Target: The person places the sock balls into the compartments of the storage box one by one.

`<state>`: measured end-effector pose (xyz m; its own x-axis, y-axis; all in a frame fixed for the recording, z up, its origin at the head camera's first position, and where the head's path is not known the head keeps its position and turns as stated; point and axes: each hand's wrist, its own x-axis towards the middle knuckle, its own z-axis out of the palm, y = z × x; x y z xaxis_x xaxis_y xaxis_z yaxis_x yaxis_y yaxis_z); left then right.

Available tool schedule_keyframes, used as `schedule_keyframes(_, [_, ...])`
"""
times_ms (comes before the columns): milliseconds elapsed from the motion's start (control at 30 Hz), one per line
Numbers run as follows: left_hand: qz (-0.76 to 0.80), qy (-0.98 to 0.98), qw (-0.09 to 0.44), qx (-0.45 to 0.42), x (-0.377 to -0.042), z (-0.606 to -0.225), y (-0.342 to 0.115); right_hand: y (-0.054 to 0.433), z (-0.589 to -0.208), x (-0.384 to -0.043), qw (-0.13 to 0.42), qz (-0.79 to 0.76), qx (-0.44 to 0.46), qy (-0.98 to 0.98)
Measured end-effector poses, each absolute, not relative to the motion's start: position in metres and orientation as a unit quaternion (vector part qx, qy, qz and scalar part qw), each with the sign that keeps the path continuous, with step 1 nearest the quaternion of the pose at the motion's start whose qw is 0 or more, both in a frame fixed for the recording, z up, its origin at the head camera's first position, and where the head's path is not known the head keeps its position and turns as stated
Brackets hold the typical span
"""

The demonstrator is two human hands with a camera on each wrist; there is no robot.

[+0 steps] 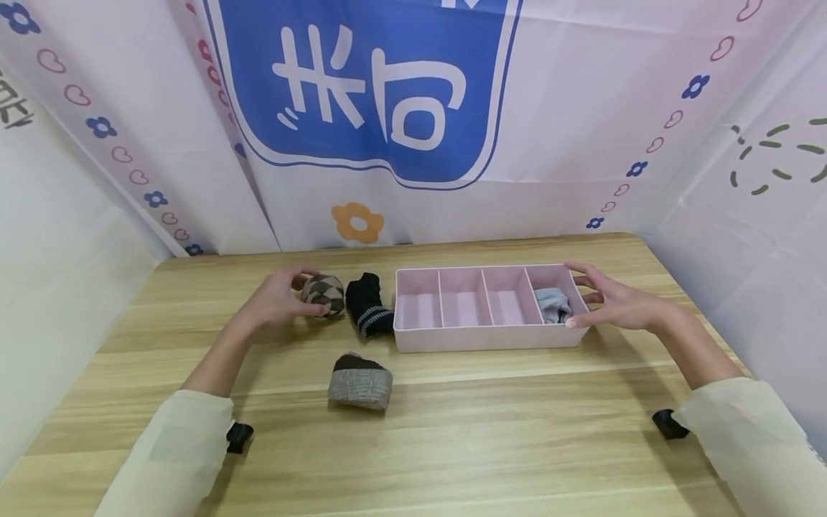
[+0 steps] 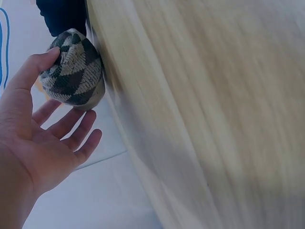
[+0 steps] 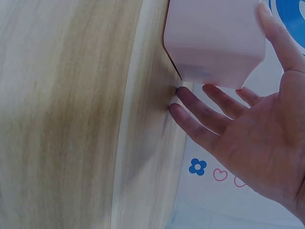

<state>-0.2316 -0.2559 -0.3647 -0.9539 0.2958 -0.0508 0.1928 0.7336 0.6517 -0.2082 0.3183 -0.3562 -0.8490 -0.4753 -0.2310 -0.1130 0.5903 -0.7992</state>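
At the left, my left hand [image 1: 276, 298] holds a balled-up sock [image 1: 325, 296] with a brown and beige diamond pattern. In the left wrist view its thumb lies on the ball's side and the fingertips sit at its lower edge. My right hand [image 1: 623, 301] spans the right end of a pink divided storage box [image 1: 481, 339], thumb at the front corner and fingers at the far side. A light grey-blue sock [image 1: 553, 305] lies in the rightmost compartment. The right wrist view shows the fingers spread beside the box's end wall [image 3: 214, 43].
A folded black sock [image 1: 367, 301] with grey stripes lies between the patterned sock and the box. Nearer the front is a folded grey sock [image 1: 360, 386] with a dark brown part. Behind the wooden table [image 1: 504, 431] hangs a printed white cloth [image 1: 549, 179].
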Motion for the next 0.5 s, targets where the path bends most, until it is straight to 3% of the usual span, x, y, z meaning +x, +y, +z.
schedule_keyframes(500, [0.348, 0.928, 0.049, 0.121, -0.2231, -0.359, -0.265, 0.3181, -0.3574, -0.2085, 0.217, -0.427, -0.173, 0.86])
